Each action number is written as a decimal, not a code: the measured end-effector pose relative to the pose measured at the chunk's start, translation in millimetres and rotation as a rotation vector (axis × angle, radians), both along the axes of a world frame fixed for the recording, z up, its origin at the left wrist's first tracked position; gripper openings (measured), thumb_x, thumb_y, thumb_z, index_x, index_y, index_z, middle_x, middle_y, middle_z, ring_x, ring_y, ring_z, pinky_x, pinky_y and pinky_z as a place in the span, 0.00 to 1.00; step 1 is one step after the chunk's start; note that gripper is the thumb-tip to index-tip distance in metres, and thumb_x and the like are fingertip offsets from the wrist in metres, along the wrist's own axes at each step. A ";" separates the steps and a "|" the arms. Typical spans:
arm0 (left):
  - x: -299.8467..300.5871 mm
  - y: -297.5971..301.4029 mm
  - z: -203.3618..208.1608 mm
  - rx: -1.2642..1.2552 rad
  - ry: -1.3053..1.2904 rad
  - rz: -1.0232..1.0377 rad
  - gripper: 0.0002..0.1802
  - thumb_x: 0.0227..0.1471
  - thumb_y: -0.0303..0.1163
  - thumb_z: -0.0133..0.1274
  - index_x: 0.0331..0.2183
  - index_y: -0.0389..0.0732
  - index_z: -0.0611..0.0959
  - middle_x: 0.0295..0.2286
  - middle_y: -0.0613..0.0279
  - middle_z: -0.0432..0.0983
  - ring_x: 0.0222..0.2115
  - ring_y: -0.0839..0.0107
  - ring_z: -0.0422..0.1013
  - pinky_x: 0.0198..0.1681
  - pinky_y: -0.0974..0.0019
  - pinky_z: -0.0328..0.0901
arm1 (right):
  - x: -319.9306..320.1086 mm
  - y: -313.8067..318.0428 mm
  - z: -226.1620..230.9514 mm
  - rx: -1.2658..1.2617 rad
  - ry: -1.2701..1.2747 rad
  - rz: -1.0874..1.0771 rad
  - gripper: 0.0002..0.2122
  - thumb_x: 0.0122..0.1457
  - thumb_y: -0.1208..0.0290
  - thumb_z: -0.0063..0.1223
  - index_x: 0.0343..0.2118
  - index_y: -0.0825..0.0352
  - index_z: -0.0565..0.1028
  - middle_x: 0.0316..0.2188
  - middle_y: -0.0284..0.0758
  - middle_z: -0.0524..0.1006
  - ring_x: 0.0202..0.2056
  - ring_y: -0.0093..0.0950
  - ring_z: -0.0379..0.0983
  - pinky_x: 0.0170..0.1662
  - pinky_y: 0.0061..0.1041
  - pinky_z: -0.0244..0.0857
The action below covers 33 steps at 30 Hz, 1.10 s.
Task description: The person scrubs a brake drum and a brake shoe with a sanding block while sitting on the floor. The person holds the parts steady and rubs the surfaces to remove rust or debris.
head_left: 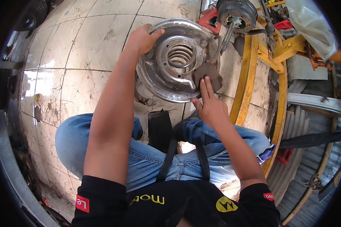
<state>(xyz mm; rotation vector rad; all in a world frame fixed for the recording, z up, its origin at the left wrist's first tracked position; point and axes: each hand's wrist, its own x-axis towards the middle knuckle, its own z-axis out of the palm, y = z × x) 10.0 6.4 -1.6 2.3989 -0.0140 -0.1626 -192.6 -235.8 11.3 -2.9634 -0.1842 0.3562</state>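
A round, worn metal brake backing plate (150, 72) is tilted in front of me above the tiled floor. My left hand (142, 39) is closed on its upper left rim, the thumb lying over the edge. A brown piece of sandpaper (210, 73) lies against the plate's lower right face. My right hand (213, 109) presses it there with two straight fingers, the thumb near the rim; the other fingers are mostly hidden. Through the plate's central hole a coil spring (181, 57) shows, and part of a curved metal piece (143, 99) sticks out below.
Far right, a drum with a shaft (236, 19) stands by a red stand (209, 22). A yellow metal frame (245, 81) runs along my right side, with corrugated sheets (297, 140) beyond it. A black upright block (159, 130) is between my legs. A tyre (30, 17) is far left.
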 end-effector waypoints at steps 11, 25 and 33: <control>7.2 4.0 1.2 0.016 -0.031 -0.004 0.45 0.53 0.60 0.52 0.56 0.30 0.70 0.50 0.38 0.72 0.53 0.49 0.68 0.57 0.56 0.62 | 4.7 3.6 4.8 0.018 -0.007 -0.006 0.33 0.63 0.51 0.45 0.65 0.67 0.53 0.68 0.43 0.51 0.35 0.45 0.79 0.35 0.41 0.73; 3.0 -1.4 8.6 -0.074 0.020 -0.027 0.49 0.53 0.61 0.53 0.57 0.24 0.67 0.51 0.33 0.69 0.54 0.47 0.67 0.57 0.57 0.62 | 20.1 8.1 8.9 0.062 -0.061 -0.071 0.33 0.63 0.49 0.43 0.64 0.68 0.56 0.68 0.43 0.51 0.36 0.45 0.79 0.36 0.42 0.73; -0.8 1.0 16.4 -0.064 0.039 -0.050 0.47 0.53 0.59 0.54 0.56 0.24 0.68 0.50 0.34 0.70 0.53 0.48 0.68 0.56 0.57 0.62 | 9.1 6.4 14.5 0.010 0.012 -0.051 0.35 0.63 0.46 0.42 0.64 0.70 0.56 0.67 0.45 0.52 0.38 0.44 0.79 0.35 0.40 0.74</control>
